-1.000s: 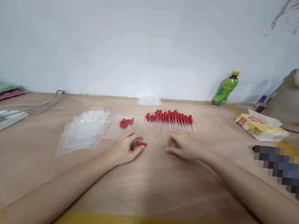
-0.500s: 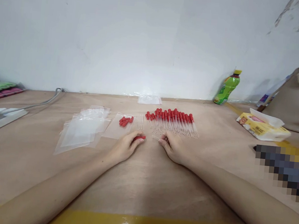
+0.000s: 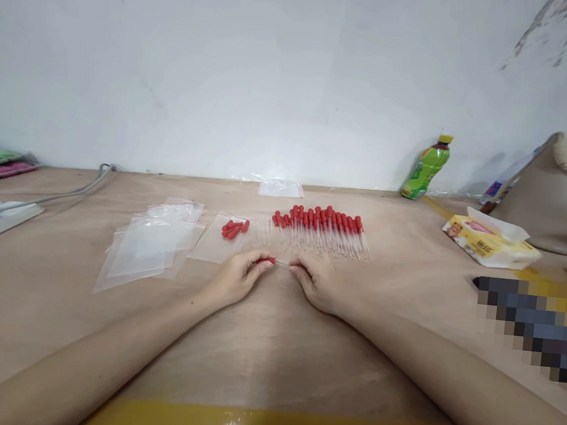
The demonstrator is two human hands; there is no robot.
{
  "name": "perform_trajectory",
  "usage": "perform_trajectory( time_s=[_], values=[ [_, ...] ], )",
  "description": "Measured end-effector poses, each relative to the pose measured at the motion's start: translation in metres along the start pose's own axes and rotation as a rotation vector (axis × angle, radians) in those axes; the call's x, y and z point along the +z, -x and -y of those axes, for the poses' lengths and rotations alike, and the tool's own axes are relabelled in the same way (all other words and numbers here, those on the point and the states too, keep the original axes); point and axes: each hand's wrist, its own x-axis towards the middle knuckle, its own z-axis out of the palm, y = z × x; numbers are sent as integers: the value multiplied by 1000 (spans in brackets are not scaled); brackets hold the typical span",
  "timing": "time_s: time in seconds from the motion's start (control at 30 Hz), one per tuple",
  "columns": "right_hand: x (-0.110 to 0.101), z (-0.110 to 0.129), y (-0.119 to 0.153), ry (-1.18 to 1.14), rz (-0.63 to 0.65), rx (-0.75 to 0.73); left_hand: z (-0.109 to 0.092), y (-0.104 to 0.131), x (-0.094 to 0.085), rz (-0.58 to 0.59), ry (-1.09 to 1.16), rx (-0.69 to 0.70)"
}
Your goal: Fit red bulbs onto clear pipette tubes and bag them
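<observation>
Near the middle of the table, my left hand (image 3: 240,278) pinches a red rubber bulb (image 3: 267,260). My right hand (image 3: 314,282) grips a thin clear tube (image 3: 282,262), whose end meets the open end of the bulb. Just behind my hands lies a row of clear tubes with red bulbs on them (image 3: 320,219). Several loose red bulbs (image 3: 234,228) rest on a clear plastic bag (image 3: 210,249), and a few bare clear tubes (image 3: 262,230) lie to the right of them.
Clear zip bags (image 3: 150,243) are spread at the left. A grey cable (image 3: 72,191) runs along the back left. On the right are a green bottle (image 3: 425,169), a yellow tissue pack (image 3: 491,246), a beige bag (image 3: 545,198) and a blurred dark object (image 3: 533,323).
My right hand has moved left, bringing the clear tube up to the red bulb in my left hand. The gap between them has closed. The view has shifted slightly.
</observation>
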Motion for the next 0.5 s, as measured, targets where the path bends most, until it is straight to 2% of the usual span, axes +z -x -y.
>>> perform_trajectory(
  time_s=[0.17,0.27,0.33,0.4,0.5],
  values=[
    [-8,-2,-1,12,49,-55,1,4,-1,77,27,10],
    [-10,-1,0,117,66,-106,0,6,-1,133,-18,29],
    [-9,2,2,255,29,-131,-2,7,-1,100,-94,70],
    [-5,5,4,370,-31,-153,-2,7,0,9,-168,142],
    [0,2,4,392,-92,-199,0,4,-2,-93,-225,266]
  ],
)
